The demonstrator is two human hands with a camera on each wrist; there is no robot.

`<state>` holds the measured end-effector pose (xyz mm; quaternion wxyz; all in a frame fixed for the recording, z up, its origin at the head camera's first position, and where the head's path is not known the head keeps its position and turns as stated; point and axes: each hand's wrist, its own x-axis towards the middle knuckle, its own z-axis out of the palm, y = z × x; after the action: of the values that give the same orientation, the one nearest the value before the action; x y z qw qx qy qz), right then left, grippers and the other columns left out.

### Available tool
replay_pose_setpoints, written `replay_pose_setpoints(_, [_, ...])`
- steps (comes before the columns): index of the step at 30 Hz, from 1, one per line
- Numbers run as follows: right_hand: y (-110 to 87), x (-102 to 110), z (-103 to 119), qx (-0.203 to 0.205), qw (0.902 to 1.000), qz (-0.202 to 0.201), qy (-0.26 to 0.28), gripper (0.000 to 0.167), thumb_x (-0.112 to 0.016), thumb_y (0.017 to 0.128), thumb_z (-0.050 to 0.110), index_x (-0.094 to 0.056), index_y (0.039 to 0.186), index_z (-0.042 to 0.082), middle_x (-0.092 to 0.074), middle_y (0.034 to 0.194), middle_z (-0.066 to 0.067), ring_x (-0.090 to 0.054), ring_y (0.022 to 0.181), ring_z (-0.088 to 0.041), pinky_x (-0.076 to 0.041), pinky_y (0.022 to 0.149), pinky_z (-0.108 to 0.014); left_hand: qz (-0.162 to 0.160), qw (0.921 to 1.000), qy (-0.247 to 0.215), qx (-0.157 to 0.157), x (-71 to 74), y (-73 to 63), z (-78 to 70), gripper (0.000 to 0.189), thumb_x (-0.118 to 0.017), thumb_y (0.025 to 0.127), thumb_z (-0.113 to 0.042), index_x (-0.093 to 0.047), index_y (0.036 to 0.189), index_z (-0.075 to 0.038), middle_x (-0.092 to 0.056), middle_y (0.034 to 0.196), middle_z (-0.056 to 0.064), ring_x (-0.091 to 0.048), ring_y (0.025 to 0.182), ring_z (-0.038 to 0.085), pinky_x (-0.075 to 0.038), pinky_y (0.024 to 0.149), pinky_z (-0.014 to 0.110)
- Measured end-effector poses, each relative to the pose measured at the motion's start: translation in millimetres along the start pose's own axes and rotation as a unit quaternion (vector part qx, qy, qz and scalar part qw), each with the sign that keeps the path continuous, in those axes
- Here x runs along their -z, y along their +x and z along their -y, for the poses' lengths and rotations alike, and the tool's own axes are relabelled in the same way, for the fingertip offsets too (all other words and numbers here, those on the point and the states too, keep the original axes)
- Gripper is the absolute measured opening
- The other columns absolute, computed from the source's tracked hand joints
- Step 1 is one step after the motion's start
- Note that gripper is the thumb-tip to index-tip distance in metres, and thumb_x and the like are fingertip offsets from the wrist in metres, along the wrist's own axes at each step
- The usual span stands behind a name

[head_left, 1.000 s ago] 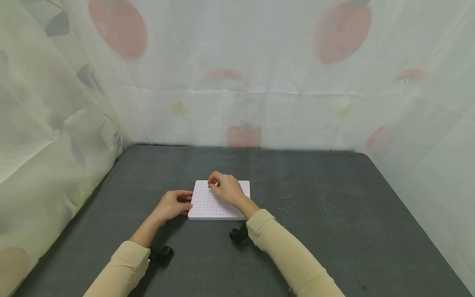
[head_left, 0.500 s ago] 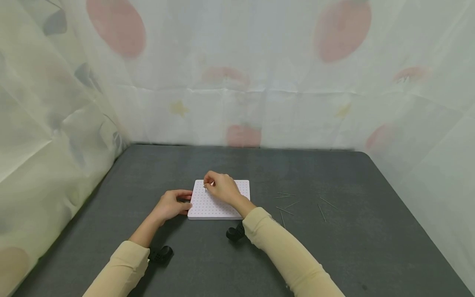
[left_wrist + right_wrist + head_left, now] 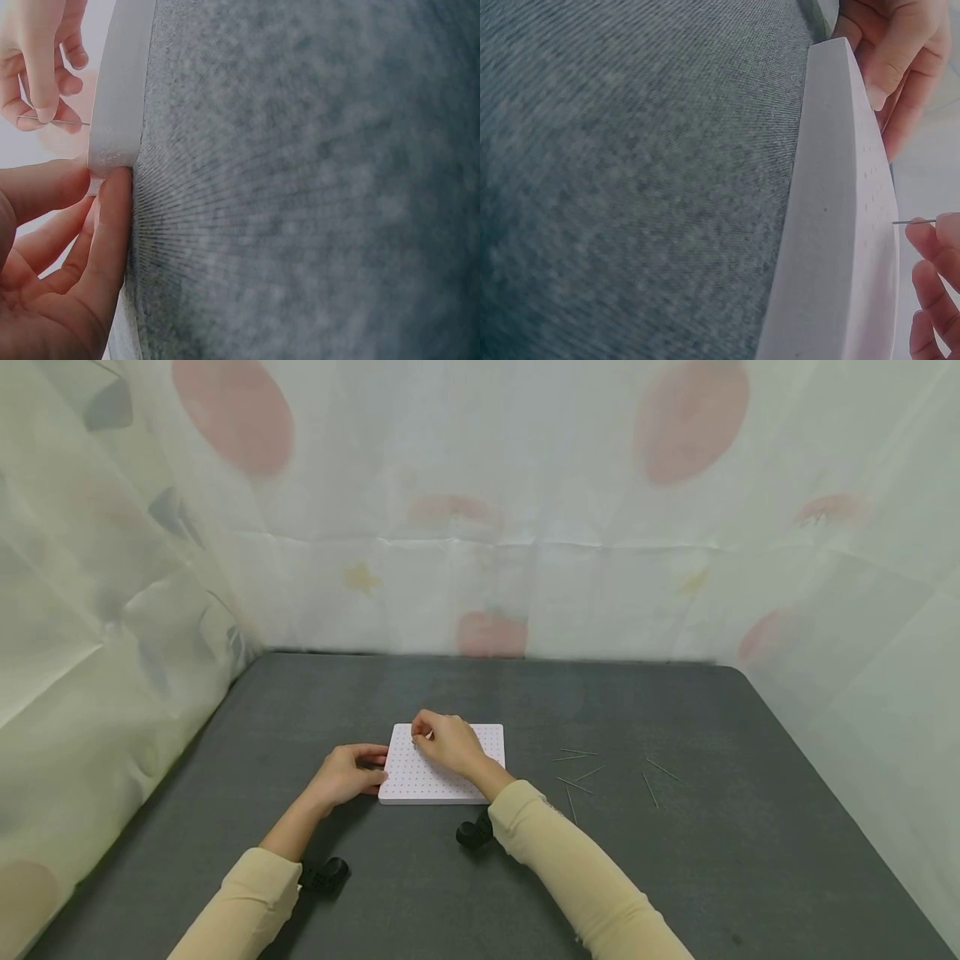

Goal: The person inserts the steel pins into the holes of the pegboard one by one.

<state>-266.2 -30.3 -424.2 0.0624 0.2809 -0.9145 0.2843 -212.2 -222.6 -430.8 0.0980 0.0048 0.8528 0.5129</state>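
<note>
A white pegboard with rows of small holes lies flat on the dark table. My left hand holds its left edge; in the left wrist view the thumb is at the upper rim and the fingers press along the side wall. Over the board's far left part, my right hand pinches a thin metal pin between thumb and index finger. The pin stands upright to the board, its lower end right at the holed surface. The right hand and forearm cover much of the board's right half in the head view.
Several thin metal pins lie scattered on the grey table to the right of the board, two of them farther right. Black wrist devices sit under both forearms. Patterned curtains hang behind and at the sides.
My right hand has shifted slightly left across the board with the pin, then lowered a little toward the surface. The left hand keeps its place at the board's edge.
</note>
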Motion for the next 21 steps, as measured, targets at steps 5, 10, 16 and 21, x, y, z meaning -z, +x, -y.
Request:
replay_pose_setpoints(5, [-0.5, -0.8, -0.1, 0.002, 1.0000, -0.002, -0.006, 0.004, -0.062, 0.087, 0.022, -0.061, 0.090, 0.021, -0.066, 0.083, 0.009, -0.058, 0.070, -0.004, -0.041, 0.057, -0.016, -0.001, 1.0000, -0.002, -0.001, -0.1, 0.0, 0.5, 0.046, -0.065, 0.080, 0.001, -0.051, 0.124, 0.008, -0.058, 0.114, 0.024, -0.065, 0.082, 0.019, -0.057, 0.066, 0.033])
replay_pose_setpoints(10, [-0.5, 4.4, 1.0, 0.008, 0.9998, 0.009, -0.014, 0.010, -0.060, 0.088, 0.021, -0.061, 0.098, 0.020, -0.067, 0.091, 0.008, -0.059, 0.075, -0.004, -0.045, 0.061, -0.017, -0.002, 1.0000, -0.003, -0.002, -0.1, -0.7, -0.6, 0.046, -0.065, 0.080, 0.001, -0.052, 0.123, 0.008, -0.058, 0.112, 0.023, -0.065, 0.080, 0.019, -0.057, 0.065, 0.033])
replay_pose_setpoints(16, [-2.3, 18.7, -0.2, 0.024, 0.9993, 0.023, -0.017, 0.013, -0.058, 0.090, 0.022, -0.061, 0.102, 0.020, -0.066, 0.095, 0.008, -0.059, 0.084, -0.007, -0.047, 0.070, -0.021, -0.005, 1.0000, -0.002, 0.003, -0.4, -1.5, -1.5, 0.045, -0.065, 0.080, 0.001, -0.052, 0.123, 0.008, -0.058, 0.110, 0.022, -0.065, 0.079, 0.019, -0.057, 0.066, 0.033])
replay_pose_setpoints(21, [-8.3, 32.6, -4.5, 0.055, 0.9979, 0.030, -0.016, 0.015, -0.058, 0.091, 0.020, -0.063, 0.103, 0.015, -0.065, 0.097, 0.005, -0.060, 0.088, -0.010, -0.049, 0.073, -0.023, -0.009, 1.0000, 0.002, 0.003, 0.2, -1.8, -1.2, 0.045, -0.065, 0.079, 0.001, -0.053, 0.122, 0.008, -0.058, 0.110, 0.022, -0.064, 0.079, 0.018, -0.057, 0.066, 0.033])
